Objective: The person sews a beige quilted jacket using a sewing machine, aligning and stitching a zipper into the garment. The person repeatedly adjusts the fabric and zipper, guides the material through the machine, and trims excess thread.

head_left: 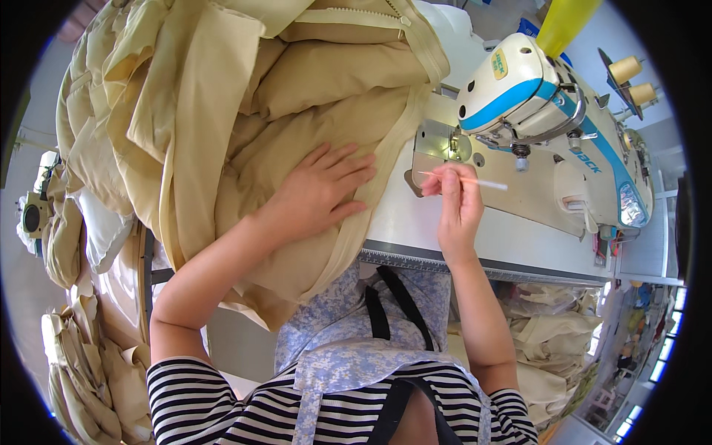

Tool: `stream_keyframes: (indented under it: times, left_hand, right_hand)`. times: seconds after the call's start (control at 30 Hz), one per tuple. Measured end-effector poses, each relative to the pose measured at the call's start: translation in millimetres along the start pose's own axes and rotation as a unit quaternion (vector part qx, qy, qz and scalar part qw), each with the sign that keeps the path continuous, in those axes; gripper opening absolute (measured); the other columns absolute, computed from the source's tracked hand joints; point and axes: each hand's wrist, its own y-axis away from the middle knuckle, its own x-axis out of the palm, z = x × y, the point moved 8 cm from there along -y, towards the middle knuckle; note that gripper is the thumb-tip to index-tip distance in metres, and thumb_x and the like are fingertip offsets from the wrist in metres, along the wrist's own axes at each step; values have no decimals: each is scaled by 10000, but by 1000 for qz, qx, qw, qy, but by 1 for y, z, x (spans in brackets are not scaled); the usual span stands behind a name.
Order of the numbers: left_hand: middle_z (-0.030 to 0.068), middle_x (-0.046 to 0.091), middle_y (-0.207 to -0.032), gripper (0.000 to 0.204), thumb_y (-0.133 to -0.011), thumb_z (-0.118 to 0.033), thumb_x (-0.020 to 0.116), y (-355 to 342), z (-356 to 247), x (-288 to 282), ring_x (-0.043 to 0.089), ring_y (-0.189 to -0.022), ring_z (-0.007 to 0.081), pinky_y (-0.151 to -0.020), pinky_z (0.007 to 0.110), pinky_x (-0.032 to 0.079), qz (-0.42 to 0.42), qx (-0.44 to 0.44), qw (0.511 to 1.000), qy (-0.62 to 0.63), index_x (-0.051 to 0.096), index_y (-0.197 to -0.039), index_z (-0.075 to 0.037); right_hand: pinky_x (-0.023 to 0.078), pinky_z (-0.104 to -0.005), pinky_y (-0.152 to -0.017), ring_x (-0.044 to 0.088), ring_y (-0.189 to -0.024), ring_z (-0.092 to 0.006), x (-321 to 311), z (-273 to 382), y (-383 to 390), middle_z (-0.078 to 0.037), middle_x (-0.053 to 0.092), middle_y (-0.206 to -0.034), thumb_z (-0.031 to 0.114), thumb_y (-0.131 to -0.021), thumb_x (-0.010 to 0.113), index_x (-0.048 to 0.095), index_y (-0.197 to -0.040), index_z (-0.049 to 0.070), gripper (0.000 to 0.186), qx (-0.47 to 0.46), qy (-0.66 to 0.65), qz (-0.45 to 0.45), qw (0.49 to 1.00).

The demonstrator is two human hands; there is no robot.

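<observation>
A large padded tan garment is heaped over the left of the sewing table, its zip running along the top edge. My left hand lies flat on the garment near its right border, fingers spread. Just right of that border, my right hand pinches a slim pen-like stick, pale at one end and orange towards its thin tip. The tip points left towards the cloth but stays apart from it. Beyond this hand stands a white and blue sewing machine, its lit metal needle plate beside the garment.
A dark ruler strip edges the table's front. Thread cones stand behind the machine, and a yellow object hangs above it. More tan pieces are piled at the lower left, with others under the table at right.
</observation>
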Motion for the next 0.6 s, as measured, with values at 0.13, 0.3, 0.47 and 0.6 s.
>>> stream_keyframes:
  times: [0.13,0.3,0.47,0.6]
  left_hand:
    - [35,636,-1329,269,-893,-205,710,-8,-8,5,557,-1268,285,-1068,444,448,28,-17,999,32,685,-1136,-93]
    - [29,649,-1302,204,-851,-161,731,-19,-15,5,581,-1225,279,-1006,429,476,-13,3,1000,28,687,-1044,-110]
    - [33,624,-1333,297,-846,-172,734,-15,-9,7,565,-1236,275,-1001,429,462,-6,-37,999,29,681,-1137,-146]
    - [40,589,-1380,395,-861,-195,720,-16,-11,10,540,-1253,274,-1013,436,447,9,-37,999,12,672,-1253,-183]
  right_hand:
    - [512,-279,-805,563,-748,-98,22,-16,-17,-39,568,-809,191,-1107,432,544,-990,21,235,70,25,55,996]
    - [468,-246,-648,566,-695,-88,32,-34,-40,-31,601,-775,230,-1094,480,573,-984,28,248,87,26,73,993]
    - [481,-253,-661,583,-698,-96,28,-51,-36,-28,611,-770,241,-1087,501,579,-983,27,250,141,34,57,988]
    - [482,-262,-642,588,-684,-105,26,-38,-31,-31,630,-780,215,-1068,542,587,-985,21,215,62,93,68,991]
